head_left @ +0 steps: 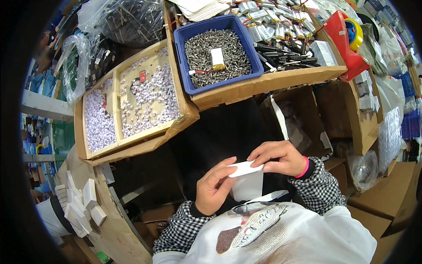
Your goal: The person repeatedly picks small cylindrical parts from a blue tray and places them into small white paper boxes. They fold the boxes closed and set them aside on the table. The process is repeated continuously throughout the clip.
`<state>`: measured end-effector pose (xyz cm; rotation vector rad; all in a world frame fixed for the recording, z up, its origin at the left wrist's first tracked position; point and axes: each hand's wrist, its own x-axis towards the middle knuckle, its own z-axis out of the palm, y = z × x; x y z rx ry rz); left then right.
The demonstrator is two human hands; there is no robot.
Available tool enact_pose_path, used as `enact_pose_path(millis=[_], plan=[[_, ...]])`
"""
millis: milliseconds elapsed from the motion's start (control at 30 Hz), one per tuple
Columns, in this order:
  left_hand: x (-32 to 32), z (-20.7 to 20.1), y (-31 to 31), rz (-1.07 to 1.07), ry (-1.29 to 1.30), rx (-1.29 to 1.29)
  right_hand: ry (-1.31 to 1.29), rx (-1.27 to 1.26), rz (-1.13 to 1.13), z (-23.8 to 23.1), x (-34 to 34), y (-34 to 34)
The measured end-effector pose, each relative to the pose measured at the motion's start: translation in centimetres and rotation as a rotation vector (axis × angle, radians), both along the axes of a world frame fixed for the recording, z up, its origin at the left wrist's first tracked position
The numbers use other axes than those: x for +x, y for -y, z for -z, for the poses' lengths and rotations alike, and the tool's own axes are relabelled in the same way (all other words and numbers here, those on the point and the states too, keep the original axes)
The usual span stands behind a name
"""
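A small white cardboard box (247, 185) is held upright between my two hands, close to my body. My left hand (212, 186) grips its left side, thumb and fingers pinching the top edge. At the other end, the fingers and thumb of my right hand (278, 157) close on the upper right corner and press along the top flap. What is inside the box cannot be seen. Beyond my hands, a blue bin (186, 83) holds many small metal screws, and a silver battery pack (217, 57) with a red lead lies on them.
At left, a divided wooden tray (116, 103) holds small whitish pieces. Battery packs (281, 24) and black parts (285, 57) lie right of the bin. A red tape dispenser (340, 42) stands farther right. White boxes (89, 193) are piled at lower left; cardboard cartons (384, 189) stand at right.
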<state>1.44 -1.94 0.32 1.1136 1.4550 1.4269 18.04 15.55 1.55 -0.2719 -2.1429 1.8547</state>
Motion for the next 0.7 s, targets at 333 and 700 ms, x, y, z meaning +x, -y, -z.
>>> enact_pose_path(millis=[333, 700], plan=[[1.1, -0.8, -1.3, 0.003, 0.111, -0.047, 0.247, 0.448, -0.167, -2.9, -1.9, -0.8], [2.3, -1.3, -3.6, -0.352, -0.751, -0.125, 0.109, 0.311, 0.344, -3.2, -4.0, 1.7]])
